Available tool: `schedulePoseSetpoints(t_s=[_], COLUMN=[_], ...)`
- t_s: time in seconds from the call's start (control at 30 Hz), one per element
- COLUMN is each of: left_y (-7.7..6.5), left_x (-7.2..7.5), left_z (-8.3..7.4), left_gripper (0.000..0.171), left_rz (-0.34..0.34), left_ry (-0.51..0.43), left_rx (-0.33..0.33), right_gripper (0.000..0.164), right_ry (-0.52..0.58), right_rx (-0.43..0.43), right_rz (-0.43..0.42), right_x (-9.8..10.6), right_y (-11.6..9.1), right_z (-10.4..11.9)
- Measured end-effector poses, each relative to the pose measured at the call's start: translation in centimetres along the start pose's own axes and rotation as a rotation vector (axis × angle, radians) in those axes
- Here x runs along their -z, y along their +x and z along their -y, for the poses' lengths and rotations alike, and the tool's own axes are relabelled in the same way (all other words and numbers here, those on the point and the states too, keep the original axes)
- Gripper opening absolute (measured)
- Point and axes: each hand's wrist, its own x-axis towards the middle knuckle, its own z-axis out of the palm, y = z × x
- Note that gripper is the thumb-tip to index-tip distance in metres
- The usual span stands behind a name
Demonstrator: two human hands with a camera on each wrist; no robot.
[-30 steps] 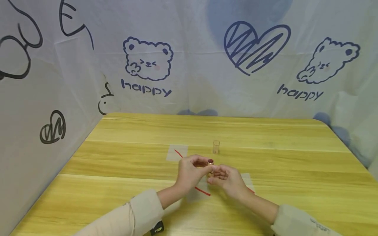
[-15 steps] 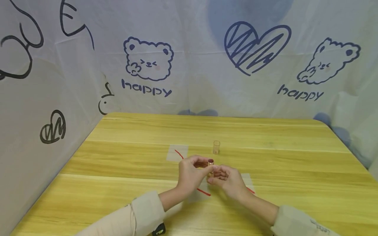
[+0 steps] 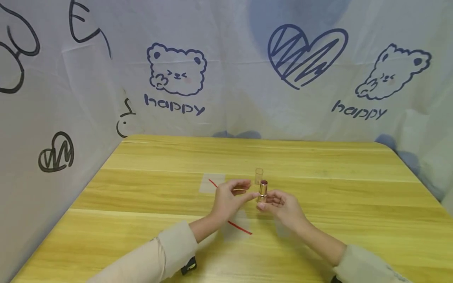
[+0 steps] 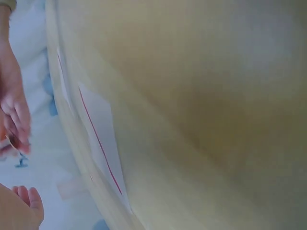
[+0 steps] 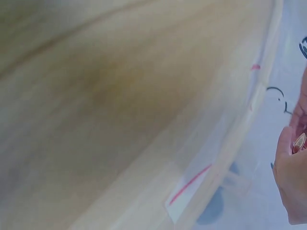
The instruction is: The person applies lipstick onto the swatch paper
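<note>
In the head view, my right hand (image 3: 288,210) pinches a gold lipstick (image 3: 263,189) near its base, its dark red tip pointing up. Left of it, my left hand (image 3: 228,200) has its fingers spread away from the tube. The left thumb tip lies right by the lipstick; whether it touches cannot be told. A clear, peach-tinted cap (image 3: 259,175) stands on the table just behind. Both wrist views catch the hands only at their edges, with the lipstick (image 5: 299,143) partly hidden by fingers in the right wrist view.
On the wooden table (image 3: 159,196) lie pale paper pieces, one with a red line (image 3: 209,184) behind my left hand, another paper (image 3: 238,232) in front. A further paper (image 3: 282,228) is partly under my right hand. A drawn-on white cloth (image 3: 226,78) hangs behind the table.
My right hand has moved right and slightly away from me with the lipstick. My left fingers have come off the tube, and more of its gold body shows. The cap stays put.
</note>
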Motion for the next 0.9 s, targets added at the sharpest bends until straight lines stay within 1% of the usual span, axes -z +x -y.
schedulePoseSetpoints(t_s=[0.17,0.27,0.4,0.5,0.6,0.8,0.9], left_y=[1.6,2.4,3.4,4.2,5.1,6.3,6.8], left_x=[0.0,-0.1,-0.3,-0.5,-0.6,-0.8,-1.0], left_z=[0.6,0.9,1.2,1.7,2.4,3.5,3.7], left_gripper=[0.04,0.041,0.04,0.04,0.042,0.047,0.046], left_rz=[-0.011,-0.001,0.02,0.029,0.032,0.07,0.094], left_ry=[0.026,0.037,0.055,0.084,0.124,0.2,0.239], left_rx=[0.006,0.016,0.013,0.0,0.008,0.057,0.063], right_gripper=[0.031,0.032,0.033,0.034,0.034,0.034,0.033], right_ry=[-0.011,-0.013,0.013,0.025,0.027,0.042,0.051], right_rx=[0.006,0.014,0.002,-0.009,-0.008,-0.013,-0.003], right_rz=[-0.042,-0.051,-0.064,-0.087,-0.104,-0.101,-0.097], right_x=[1.0,1.3,1.6,1.8,2.1,2.4,2.6], right_y=[0.1,0.0,0.0,0.0,0.0,0.1,0.1], right_z=[0.2,0.3,0.4,0.4,0.5,0.3,0.2])
